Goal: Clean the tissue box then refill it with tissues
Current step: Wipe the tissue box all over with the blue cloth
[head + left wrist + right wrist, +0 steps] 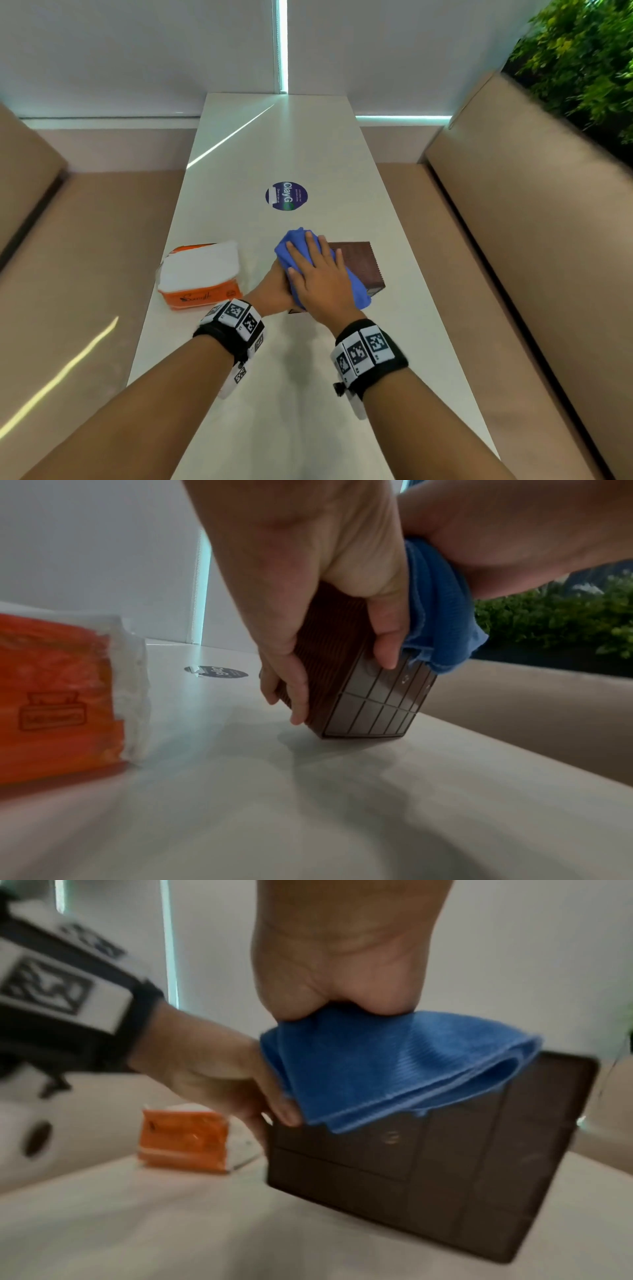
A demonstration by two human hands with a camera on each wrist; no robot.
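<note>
A brown ribbed tissue box (359,263) stands tilted on one edge on the white table (274,144). My left hand (274,287) grips its left end, the thumb on the gridded underside (373,710) and the fingers (294,696) on the ribbed side. My right hand (315,270) lies flat on a folded blue cloth (294,246) and presses it against the top of the box, fingers spread and straight. In the right wrist view the cloth (394,1069) hangs over the box's dark underside (445,1177). An orange pack of white tissues (198,274), open at the top, lies to the left.
A round blue ClayGo sticker (286,196) is on the table beyond the box. Tan padded benches (85,274) (513,240) run along both long sides. A green plant wall (582,51) rises at the far right, and a white wall closes the far end.
</note>
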